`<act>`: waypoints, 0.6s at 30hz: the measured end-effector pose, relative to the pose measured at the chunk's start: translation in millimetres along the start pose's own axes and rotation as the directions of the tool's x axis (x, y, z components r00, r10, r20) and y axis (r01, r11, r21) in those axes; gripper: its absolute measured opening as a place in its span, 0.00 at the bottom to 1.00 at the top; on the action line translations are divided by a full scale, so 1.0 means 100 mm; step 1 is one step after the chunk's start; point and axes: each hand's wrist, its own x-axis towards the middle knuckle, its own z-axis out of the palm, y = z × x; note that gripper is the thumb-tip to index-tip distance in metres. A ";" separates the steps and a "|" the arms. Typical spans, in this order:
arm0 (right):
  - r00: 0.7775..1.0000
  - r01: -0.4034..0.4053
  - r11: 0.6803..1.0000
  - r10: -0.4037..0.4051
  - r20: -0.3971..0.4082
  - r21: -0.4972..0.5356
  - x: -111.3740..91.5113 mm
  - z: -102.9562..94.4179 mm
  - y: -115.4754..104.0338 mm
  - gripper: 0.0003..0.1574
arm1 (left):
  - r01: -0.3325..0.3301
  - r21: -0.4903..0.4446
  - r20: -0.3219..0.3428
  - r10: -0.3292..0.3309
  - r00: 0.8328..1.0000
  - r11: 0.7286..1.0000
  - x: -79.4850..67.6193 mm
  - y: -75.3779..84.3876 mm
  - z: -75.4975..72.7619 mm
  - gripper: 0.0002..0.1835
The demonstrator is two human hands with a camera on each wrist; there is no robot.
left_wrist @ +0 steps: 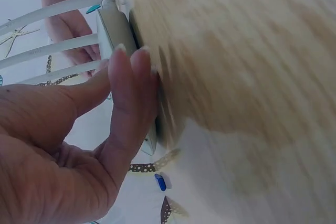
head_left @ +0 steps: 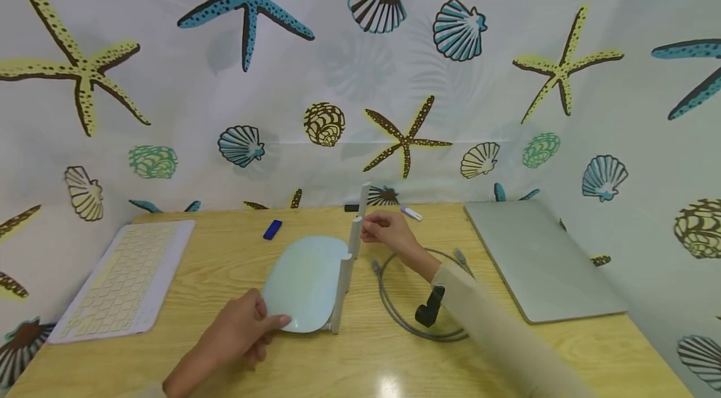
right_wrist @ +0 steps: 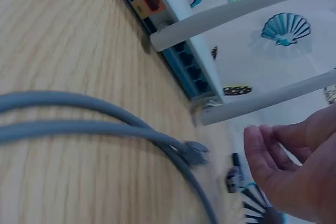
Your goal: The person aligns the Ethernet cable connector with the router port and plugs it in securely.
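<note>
A white Wi-Fi router [head_left: 306, 282] with a rounded body sits on the table, its antennas [head_left: 341, 291] raised along the right side. My left hand [head_left: 239, 329] pinches the router's near left edge, thumb on top and fingers below. Beside the farthest antenna [right_wrist: 268, 100] is my right hand [right_wrist: 294, 163], its fingers loosely curled and nothing visible between them. A small gap separates those fingertips from the antenna in the right wrist view. Ports [right_wrist: 152, 2] line the router's side. Close by lies a coiled grey network cable [head_left: 388, 307] with plugs at both ends.
A white keyboard [head_left: 121, 279] lies at the left, a closed silver laptop [head_left: 541, 260] at the right. Toward the back are a blue USB stick [head_left: 273, 229], a small black item [head_left: 352, 208] and a white-and-purple stick [head_left: 412, 213]. A patterned curtain [head_left: 315, 72] hangs behind.
</note>
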 end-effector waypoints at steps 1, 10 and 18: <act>1.000 -0.005 1.000 0.005 -0.017 0.006 0.05 0.03 0.04 0.16 | -0.006 -0.006 -0.006 0.005 1.000 1.000 0.01 0.01 0.01 0.26; 0.986 -0.087 0.963 0.119 0.113 -0.256 0.27 0.12 0.21 0.18 | 0.005 -0.060 -0.041 -0.008 0.999 0.998 0.02 0.04 0.06 0.24; 0.991 -0.038 0.936 0.081 0.110 -0.351 0.24 0.15 0.23 0.12 | -0.053 -0.125 -0.053 0.047 0.997 0.991 0.21 -0.12 -0.19 0.22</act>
